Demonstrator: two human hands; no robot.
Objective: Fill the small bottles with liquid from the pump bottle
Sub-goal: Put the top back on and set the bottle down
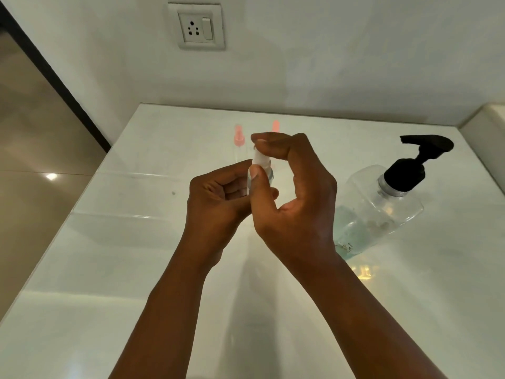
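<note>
A small clear bottle with a white spray cap (259, 166) is held above the middle of the white counter (136, 242). My left hand (218, 192) grips its body. My right hand (295, 187) pinches the white cap from above with thumb and fingers. Most of the bottle is hidden by my fingers. Two more small clear bottles with pink caps stand behind my hands, one (238, 139) to the left and one (275, 126) partly hidden by my right fingers. The clear pump bottle (379, 209) with a black pump head stands at the right, holding a little bluish liquid at its bottom.
A white wall with a socket and switch plate (200, 27) rises behind the counter. The counter's left edge drops to a brown tiled floor (32, 160). A raised white ledge (489, 116) sits at the far right corner.
</note>
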